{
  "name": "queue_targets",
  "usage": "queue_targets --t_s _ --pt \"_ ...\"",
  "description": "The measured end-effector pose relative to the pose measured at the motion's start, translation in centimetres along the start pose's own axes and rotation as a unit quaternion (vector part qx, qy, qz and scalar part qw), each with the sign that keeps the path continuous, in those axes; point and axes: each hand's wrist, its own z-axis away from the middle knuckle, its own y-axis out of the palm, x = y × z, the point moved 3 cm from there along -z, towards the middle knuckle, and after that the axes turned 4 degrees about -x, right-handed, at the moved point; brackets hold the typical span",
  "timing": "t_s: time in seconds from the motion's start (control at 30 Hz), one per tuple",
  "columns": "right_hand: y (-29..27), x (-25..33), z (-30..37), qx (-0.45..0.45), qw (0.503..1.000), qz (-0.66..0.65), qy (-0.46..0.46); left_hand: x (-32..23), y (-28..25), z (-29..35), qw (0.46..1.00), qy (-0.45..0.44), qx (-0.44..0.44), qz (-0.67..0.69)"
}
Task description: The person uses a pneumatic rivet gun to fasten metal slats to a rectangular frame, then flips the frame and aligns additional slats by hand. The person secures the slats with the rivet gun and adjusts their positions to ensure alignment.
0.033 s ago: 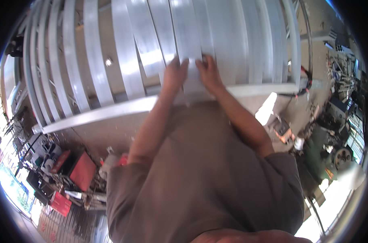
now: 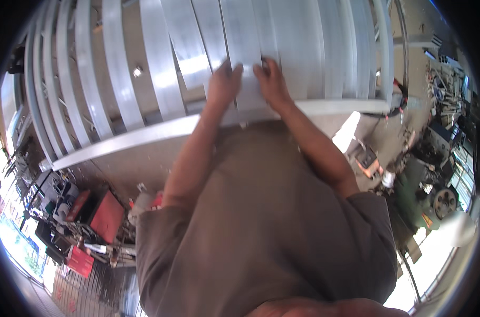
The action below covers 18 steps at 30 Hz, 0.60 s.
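A large frame of shiny metal slats lies in front of me, its near rail (image 2: 129, 138) running across at my waist. Both of my hands are at one flat metal slat (image 2: 244, 39) in the middle. On the slat's left edge, my left hand (image 2: 224, 84) is closed, thumb on top and fingers curling over the side. Opposite it, my right hand (image 2: 273, 85) grips the right edge the same way. Fingertips of both hands are partly hidden by the slat. To the left, a neighbouring slat (image 2: 190, 58) stops short of the near rail.
Slats at the left stand apart with gaps; those at the right lie closer together. A red box-shaped machine (image 2: 105, 214) stands at the lower left among clutter. Right of me are a green machine with a wheel (image 2: 444, 202), dark cables (image 2: 393, 111) and piled metal scraps (image 2: 446, 95).
The hands sit slightly higher in the picture, still on the slat's edges. The whole view has shifted a little; nothing has been let go.
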Motion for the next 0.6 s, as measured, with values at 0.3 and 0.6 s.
queue_targets --t_s 0.3,0.6 --pt "0.8 0.2 -0.3 0.033 0.998 -0.056 0.012 0.8 -2.1 2.6 0.998 0.051 -0.013 -0.024" --pt "1.3 -0.2 -0.3 -0.004 0.998 0.067 0.01 1.8 -1.6 2.8 0.997 0.033 -0.049 -0.047"
